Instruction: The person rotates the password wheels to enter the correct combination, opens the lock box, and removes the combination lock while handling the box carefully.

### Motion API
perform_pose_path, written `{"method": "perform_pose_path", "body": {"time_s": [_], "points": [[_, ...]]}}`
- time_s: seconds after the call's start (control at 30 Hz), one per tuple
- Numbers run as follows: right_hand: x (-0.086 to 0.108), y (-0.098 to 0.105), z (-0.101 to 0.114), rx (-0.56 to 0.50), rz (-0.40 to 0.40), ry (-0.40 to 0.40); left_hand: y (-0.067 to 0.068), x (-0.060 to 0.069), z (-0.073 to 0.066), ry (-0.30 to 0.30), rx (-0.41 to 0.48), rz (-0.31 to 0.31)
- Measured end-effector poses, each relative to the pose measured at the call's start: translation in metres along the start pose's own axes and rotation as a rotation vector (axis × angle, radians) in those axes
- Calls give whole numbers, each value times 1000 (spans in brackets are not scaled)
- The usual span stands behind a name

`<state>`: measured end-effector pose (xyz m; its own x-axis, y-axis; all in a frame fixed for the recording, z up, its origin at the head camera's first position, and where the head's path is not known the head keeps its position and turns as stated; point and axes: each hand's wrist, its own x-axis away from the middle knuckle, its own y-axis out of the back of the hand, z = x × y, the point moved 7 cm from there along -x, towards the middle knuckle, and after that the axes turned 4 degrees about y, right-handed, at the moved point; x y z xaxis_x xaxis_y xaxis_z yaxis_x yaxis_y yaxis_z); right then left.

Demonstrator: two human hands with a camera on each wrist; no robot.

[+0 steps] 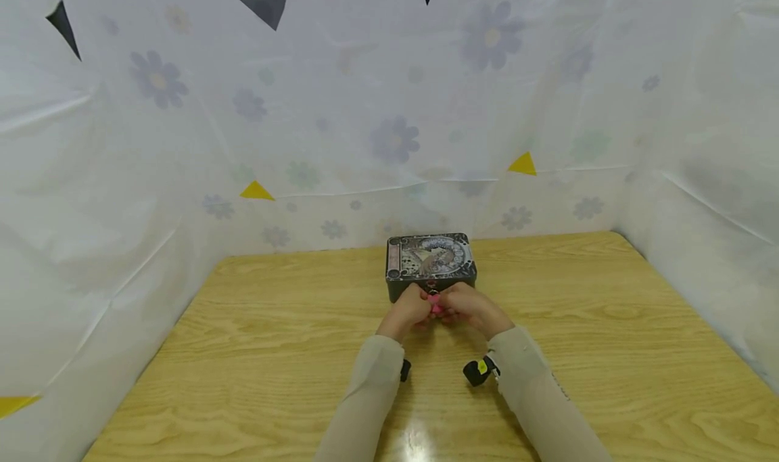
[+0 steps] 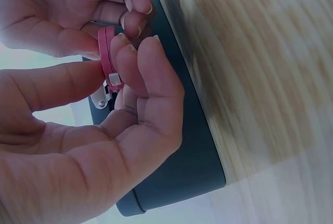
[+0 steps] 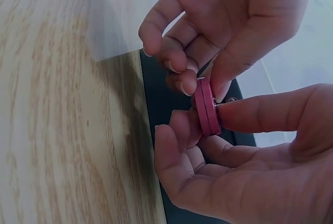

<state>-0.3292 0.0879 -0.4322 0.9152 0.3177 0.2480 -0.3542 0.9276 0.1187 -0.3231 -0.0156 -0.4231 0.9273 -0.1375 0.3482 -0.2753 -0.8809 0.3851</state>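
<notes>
A pale flowered sheet (image 1: 341,110) walls off the back and sides, with yellow and black triangles (image 1: 257,191) on it. Below it spreads the wood-grain table (image 1: 274,340). Two light sleeves (image 1: 365,387) reach in from the near side.

The tin box (image 1: 429,259), a picture on its lid, sits near the table's far edge, close to the sheet, which would likely get in the way if the box were pushed back. Neither hand appears to brace the box, so a tug on its front might make it slide or tip.

The left hand (image 1: 411,306) and right hand (image 1: 471,306) meet at the box's front, each grip clamped on the same pink lock (image 1: 435,304), thumb against fingers. They crowd one another, so one could knock the other's pinch loose. A dark wrist device (image 1: 477,371) sits by the right sleeve, apart from the box.

The lock is at the middle of the box's front; being small, it could twist out of the fingertips under uneven pressure. Smallest is the silver clasp (image 2: 100,98) just beside it, partly hidden by fingers; sideways pulling might strain it. Whether the lock is fastened, I cannot tell.
</notes>
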Motion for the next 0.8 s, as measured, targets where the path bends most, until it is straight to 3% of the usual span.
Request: {"method": "perform_pose_path", "body": {"time_s": [0.4, 0.8], "points": [[0, -2, 1, 5, 37, 49, 0, -1, -1, -9, -10, -11], [3, -2, 5, 16, 47, 44, 1, 0, -1, 27, -5, -5]]}}
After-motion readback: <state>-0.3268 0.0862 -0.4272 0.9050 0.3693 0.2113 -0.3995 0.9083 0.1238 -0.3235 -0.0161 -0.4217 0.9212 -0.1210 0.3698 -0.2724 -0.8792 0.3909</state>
